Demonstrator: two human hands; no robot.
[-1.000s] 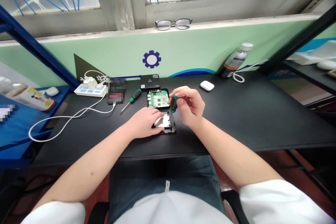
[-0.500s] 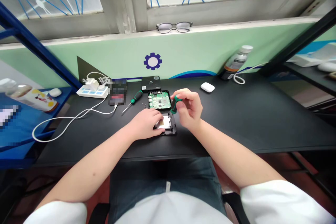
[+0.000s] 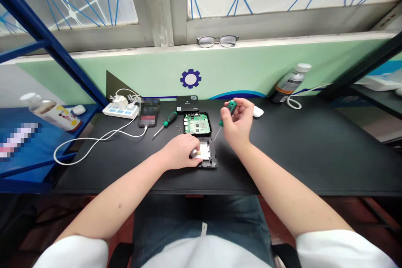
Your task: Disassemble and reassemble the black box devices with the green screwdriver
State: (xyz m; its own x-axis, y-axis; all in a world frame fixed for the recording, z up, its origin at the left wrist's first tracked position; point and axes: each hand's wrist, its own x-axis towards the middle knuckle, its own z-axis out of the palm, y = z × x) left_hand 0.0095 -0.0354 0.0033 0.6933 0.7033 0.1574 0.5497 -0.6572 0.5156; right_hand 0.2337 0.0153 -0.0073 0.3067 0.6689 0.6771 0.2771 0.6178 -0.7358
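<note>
My left hand [image 3: 181,150] rests on a small black case half [image 3: 207,155] with a silvery plate inside, fingers curled over its left edge. My right hand [image 3: 238,122] is lifted to the right of it, fingers closed round a green-handled screwdriver [image 3: 228,112] whose thin shaft points down and left above the table. Just behind the case half lies a second black tray holding a green circuit board [image 3: 196,123]. Another green-handled screwdriver [image 3: 165,123] lies on the black table [image 3: 307,142] to the left of the board.
A white power strip [image 3: 120,109] with a looping white cable [image 3: 91,144] sits at the back left, beside a blurred dark object. A small black box [image 3: 186,102], a white earbud case [image 3: 258,111], a tilted bottle [image 3: 290,80] and glasses [image 3: 217,41] on the sill stand behind.
My right hand has lifted the screwdriver off the case half and drawn it up and to the right. My left hand stays on the case. The camera has tilted slightly.
</note>
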